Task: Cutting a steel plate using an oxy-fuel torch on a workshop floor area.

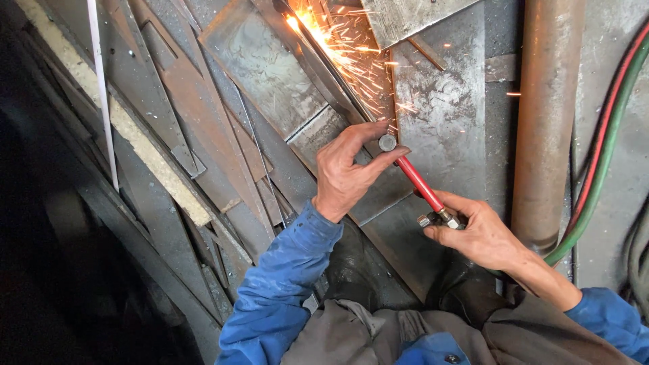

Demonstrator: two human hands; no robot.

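Two hands, left hand [348, 172] and right hand [476, 233], have fingers clamped on a slim red-handled cutting torch [419, 182]; it points diagonally up-left toward the sparks [331, 40].

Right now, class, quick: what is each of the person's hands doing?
Left hand: closed, pinching the round knob on the red-handled cutting torch.
Right hand: closed around the torch's rear valve end.
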